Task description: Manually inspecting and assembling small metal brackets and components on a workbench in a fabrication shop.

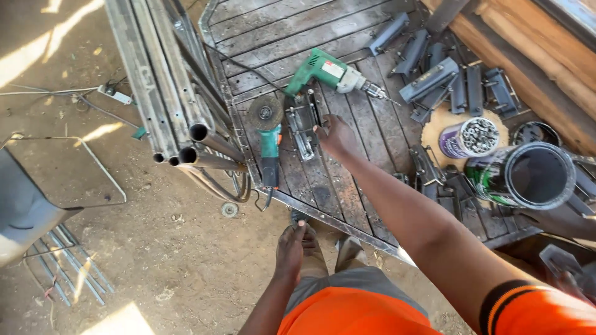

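The right hand [335, 135] is laid, fingers loosely curled, on a metal lock body [302, 124] just left of it, between angle grinder [268, 133] and green drill [326, 71]; the left hand [290, 251] hangs open, near

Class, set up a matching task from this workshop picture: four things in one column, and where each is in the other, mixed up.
Things:
1. green drill
2. angle grinder
3. round tin of screws
4. right hand

Places:
A. on the metal lock part
B. at the platform's left edge, disc uppermost
C. on a round wooden disc
D. above the lock part, bit pointing right

Pairs: 1-D, 2-B, 3-C, 4-A
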